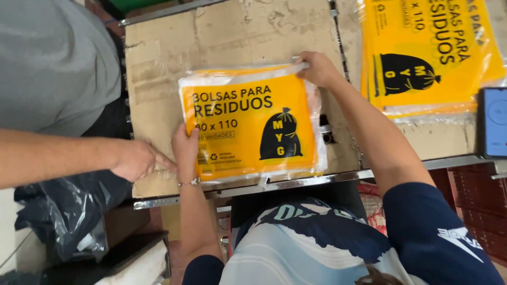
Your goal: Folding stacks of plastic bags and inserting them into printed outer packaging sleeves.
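At 9 o'clock a co-worker's hand point(138, 159) rests on the cardboard sheet point(158, 79). Left hand point(185, 148) pinches the yellow bag packet point(251, 124) lying dead centre; right hand point(318, 68) grips its 1 o'clock corner. Another yellow packet point(428, 53) sits at 2 o'clock.

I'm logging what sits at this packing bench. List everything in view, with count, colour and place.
Flat pack of bags: one, yellow with black print, in clear wrap, centre of the cardboard.
Second pack: one, yellow, top right.
Cardboard sheet: one, brown, worn, covering the bench.
Phone: one, dark with blue screen, right edge.
Black plastic bag: one, lower left.
Co-worker's hand: one, resting on the cardboard's left edge.
Left hand: on the pack's left edge.
Right hand: gripping the pack's top right corner.
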